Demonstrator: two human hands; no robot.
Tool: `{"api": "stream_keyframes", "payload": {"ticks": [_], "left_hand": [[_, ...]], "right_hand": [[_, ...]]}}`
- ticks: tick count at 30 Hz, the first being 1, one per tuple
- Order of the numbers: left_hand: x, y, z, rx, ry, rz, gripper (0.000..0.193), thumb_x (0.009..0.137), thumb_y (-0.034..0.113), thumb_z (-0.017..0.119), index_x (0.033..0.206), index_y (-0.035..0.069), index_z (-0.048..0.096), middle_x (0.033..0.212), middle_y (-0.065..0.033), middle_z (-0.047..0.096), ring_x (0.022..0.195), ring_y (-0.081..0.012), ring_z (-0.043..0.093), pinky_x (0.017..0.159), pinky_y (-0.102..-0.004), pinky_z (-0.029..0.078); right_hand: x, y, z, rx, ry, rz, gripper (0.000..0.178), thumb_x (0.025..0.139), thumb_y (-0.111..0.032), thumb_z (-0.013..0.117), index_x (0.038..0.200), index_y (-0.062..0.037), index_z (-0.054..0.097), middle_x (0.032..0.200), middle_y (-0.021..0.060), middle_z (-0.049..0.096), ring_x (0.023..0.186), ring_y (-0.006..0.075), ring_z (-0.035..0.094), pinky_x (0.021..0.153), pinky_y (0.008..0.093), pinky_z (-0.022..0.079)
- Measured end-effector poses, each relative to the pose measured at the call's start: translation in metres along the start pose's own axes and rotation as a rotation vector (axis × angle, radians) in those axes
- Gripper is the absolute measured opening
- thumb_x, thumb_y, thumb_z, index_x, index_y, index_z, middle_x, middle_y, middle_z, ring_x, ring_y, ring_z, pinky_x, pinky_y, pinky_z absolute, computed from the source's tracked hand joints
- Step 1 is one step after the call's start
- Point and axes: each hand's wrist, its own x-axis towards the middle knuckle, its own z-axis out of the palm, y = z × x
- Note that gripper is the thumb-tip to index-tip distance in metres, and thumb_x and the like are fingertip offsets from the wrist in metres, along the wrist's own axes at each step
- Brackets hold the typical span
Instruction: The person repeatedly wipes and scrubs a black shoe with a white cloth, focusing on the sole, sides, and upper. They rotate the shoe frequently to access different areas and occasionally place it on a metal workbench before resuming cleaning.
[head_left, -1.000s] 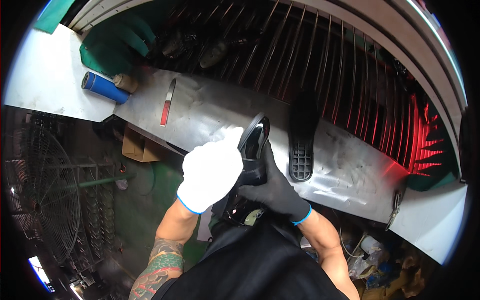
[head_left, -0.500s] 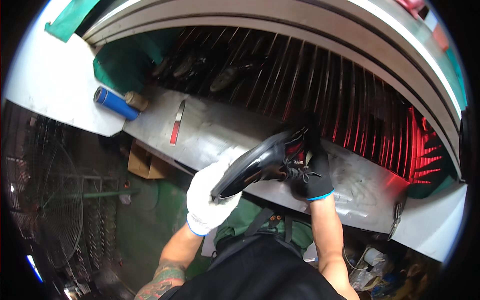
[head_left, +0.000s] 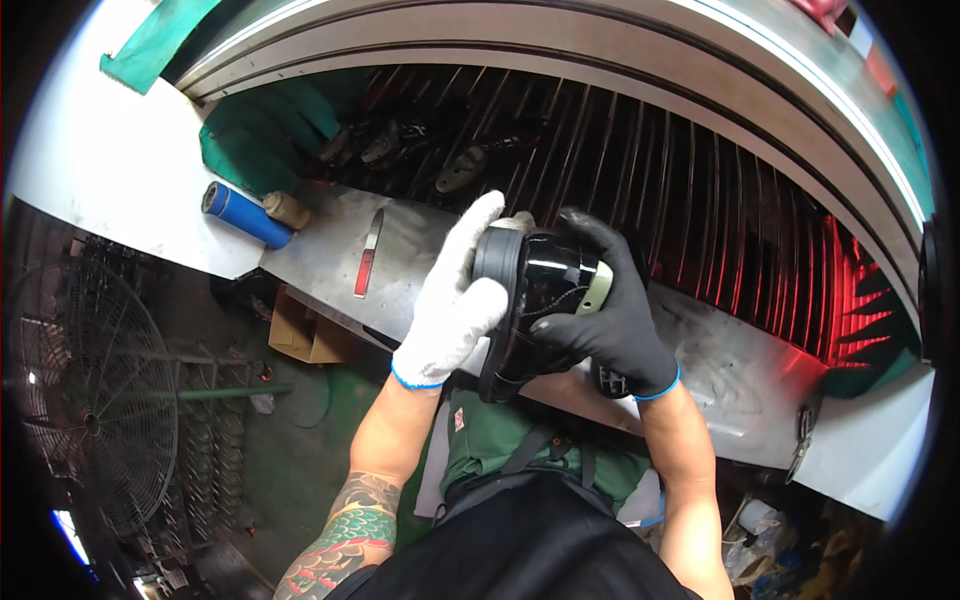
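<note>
Between my two gloved hands is a black shoe (head_left: 550,285) with a glossy upper and a thick dark sole, held above the front of the metal ledge. The sole faces left, and a pale patch shows on the upper near my right fingers. My left hand (head_left: 455,300), in a white glove, presses along the sole with its thumb across it. My right hand (head_left: 625,320), in a black glove, wraps round the upper from the other side. Part of the shoe is hidden behind the right hand.
A red-handled blade (head_left: 367,260) lies on the metal ledge (head_left: 730,370), left of my hands. Beside it rest a blue roll (head_left: 245,215) and a tan roll (head_left: 287,209). Several shoes (head_left: 462,170) sit on the dark slatted conveyor beyond. Red light glows at its right. A fan (head_left: 95,400) stands lower left.
The shoe has been turned from lying slantwise to more upright, its sole now facing left. My left hand has shifted up along the sole; my right has moved from the laces area onto the upper.
</note>
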Motion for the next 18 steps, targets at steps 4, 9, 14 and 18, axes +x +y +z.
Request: {"api": "stream_keyframes", "payload": {"ticks": [4, 9, 14, 18], "left_hand": [[-0.001, -0.022, 0.021, -0.317, 0.190, 0.102, 0.055, 0.098, 0.023, 0.074, 0.145, 0.010, 0.048, 0.137, -0.0136, 0.061, 0.119, -0.0198, 0.060, 0.102, -0.0342, 0.052], [0.000, -0.029, 0.029, -0.807, 0.390, 0.030, 0.061, 0.100, 0.032, 0.071, 0.151, 0.014, 0.044, 0.132, -0.0164, 0.060, 0.115, -0.0277, 0.063, 0.096, -0.0444, 0.058], [0.005, -0.018, 0.024, -0.076, 0.121, 0.066, 0.085, 0.098, 0.046, 0.071, 0.161, 0.004, 0.033, 0.145, -0.0182, 0.058, 0.127, -0.0246, 0.062, 0.104, -0.0368, 0.055], [0.012, -0.005, 0.017, -0.029, 0.034, -0.115, 0.080, 0.099, 0.046, 0.069, 0.159, 0.004, 0.036, 0.145, -0.0202, 0.058, 0.129, -0.0269, 0.061, 0.109, -0.0416, 0.053]], "right_hand": [[-0.001, 0.009, -0.003, -0.086, 0.042, -0.020, 0.105, 0.068, -0.010, 0.100, 0.153, -0.0027, 0.039, 0.137, 0.0133, 0.061, 0.120, 0.0209, 0.065, 0.101, 0.0379, 0.057], [0.000, 0.018, -0.019, -0.089, 0.112, -0.048, 0.109, 0.059, -0.012, 0.102, 0.150, -0.0040, 0.042, 0.137, 0.0130, 0.061, 0.123, 0.0224, 0.063, 0.104, 0.0384, 0.057], [-0.004, 0.011, -0.010, -0.050, 0.114, 0.023, 0.105, 0.063, -0.006, 0.099, 0.150, -0.0053, 0.041, 0.136, 0.0136, 0.061, 0.122, 0.0227, 0.064, 0.101, 0.0384, 0.058], [-0.002, 0.012, -0.008, -0.110, 0.106, -0.021, 0.103, 0.066, -0.003, 0.098, 0.150, -0.0060, 0.040, 0.135, 0.0130, 0.062, 0.118, 0.0225, 0.066, 0.097, 0.0377, 0.060]]}}
